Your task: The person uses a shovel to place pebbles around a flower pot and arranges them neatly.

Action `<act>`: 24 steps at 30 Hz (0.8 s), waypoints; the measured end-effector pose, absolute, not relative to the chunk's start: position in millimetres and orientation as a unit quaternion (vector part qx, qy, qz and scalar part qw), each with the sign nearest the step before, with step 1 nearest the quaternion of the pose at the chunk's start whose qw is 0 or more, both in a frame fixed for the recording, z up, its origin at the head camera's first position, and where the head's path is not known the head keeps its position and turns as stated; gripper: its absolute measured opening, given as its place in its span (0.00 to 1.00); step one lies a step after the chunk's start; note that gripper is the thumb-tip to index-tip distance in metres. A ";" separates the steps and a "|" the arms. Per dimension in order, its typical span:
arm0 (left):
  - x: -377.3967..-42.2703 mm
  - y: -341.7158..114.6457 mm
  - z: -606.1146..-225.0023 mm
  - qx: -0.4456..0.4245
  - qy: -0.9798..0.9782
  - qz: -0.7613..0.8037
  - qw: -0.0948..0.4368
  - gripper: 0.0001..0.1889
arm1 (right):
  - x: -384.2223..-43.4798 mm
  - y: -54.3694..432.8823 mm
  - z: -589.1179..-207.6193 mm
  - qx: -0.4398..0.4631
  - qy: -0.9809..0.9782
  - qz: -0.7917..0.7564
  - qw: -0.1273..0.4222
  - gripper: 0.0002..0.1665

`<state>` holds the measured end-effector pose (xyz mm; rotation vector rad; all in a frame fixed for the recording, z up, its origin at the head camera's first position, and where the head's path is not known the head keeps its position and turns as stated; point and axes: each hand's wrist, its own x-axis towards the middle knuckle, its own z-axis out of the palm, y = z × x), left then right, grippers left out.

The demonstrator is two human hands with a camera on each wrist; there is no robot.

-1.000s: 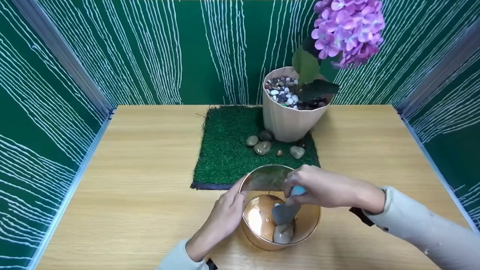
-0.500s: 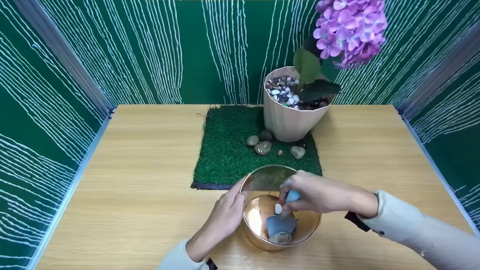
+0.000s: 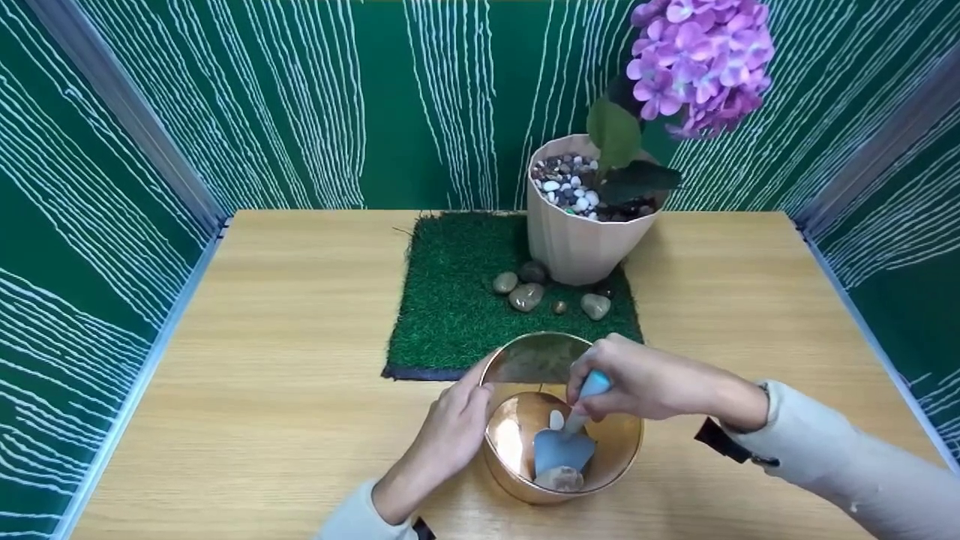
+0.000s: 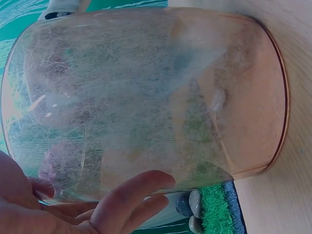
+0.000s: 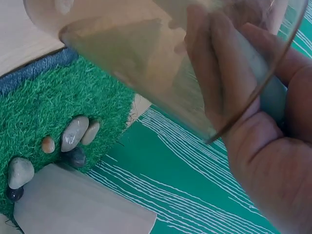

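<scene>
A clear amber container (image 3: 619, 450) stands on the table, its mouth facing up. My left hand (image 3: 454, 427) grips its left side, thumb at the rim and fingers curled along the outer wall in the left wrist view. Inside the mouth, my right hand (image 3: 637, 379) holds a small trowel (image 3: 562, 450) by its light blue handle (image 3: 596, 383). The grey blade points down toward the near side and overlaps a large smooth stone (image 3: 559, 478). A white pebble (image 3: 556, 420) lies behind the blade. Through the see-through wall, the right wrist view shows the fingers wrapped round the handle.
Behind the container lies a green turf mat (image 3: 450, 322) with several stones, including a grey one (image 3: 526, 297). On its back right stands a cream pot (image 3: 577, 247) of pebbles with a purple flower (image 3: 701, 67). Green walls (image 3: 420, 97) with white lines enclose the table (image 3: 300, 315).
My right hand has brought the trowel blade down and toward the near side, now covering part of the large stone. The white pebble shows more fully. The left hand has stayed in place.
</scene>
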<state>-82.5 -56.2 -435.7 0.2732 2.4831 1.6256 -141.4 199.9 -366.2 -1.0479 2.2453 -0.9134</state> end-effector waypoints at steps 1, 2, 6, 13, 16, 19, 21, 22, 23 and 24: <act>-82.4 -56.2 -435.9 0.090 0.831 0.544 0.081 0.28 | -140.6 199.3 -366.8 -0.385 0.824 -0.333 0.248 0.03; -82.3 -56.0 -436.2 0.088 0.831 0.543 0.082 0.28 | -139.7 198.1 -367.6 -0.388 0.825 -0.329 0.247 0.03; -82.1 -55.8 -436.7 0.088 0.832 0.543 0.080 0.28 | -136.6 192.4 -370.9 -0.407 0.825 -0.311 0.240 0.04; -81.8 -56.3 -436.2 0.093 0.833 0.541 0.074 0.28 | -138.6 196.0 -364.3 -0.378 0.813 -0.351 0.269 0.04; -81.4 -57.0 -436.2 0.091 0.833 0.541 0.075 0.28 | -140.5 200.5 -359.8 -0.363 0.807 -0.369 0.283 0.03; -81.4 -57.4 -436.1 0.089 0.834 0.539 0.075 0.28 | -142.3 205.7 -357.7 -0.348 0.796 -0.394 0.299 0.04; -81.4 -57.4 -435.9 0.087 0.836 0.537 0.074 0.28 | -143.3 209.1 -357.4 -0.338 0.789 -0.410 0.308 0.05; -81.3 -57.4 -435.9 0.086 0.836 0.537 0.074 0.28 | -143.8 210.7 -357.4 -0.333 0.786 -0.417 0.311 0.06; -81.2 -57.5 -436.0 0.085 0.836 0.536 0.075 0.28 | -144.2 212.3 -357.2 -0.327 0.784 -0.423 0.315 0.06; -81.0 -57.5 -436.2 0.083 0.837 0.536 0.075 0.28 | -144.7 213.8 -357.3 -0.324 0.781 -0.430 0.317 0.06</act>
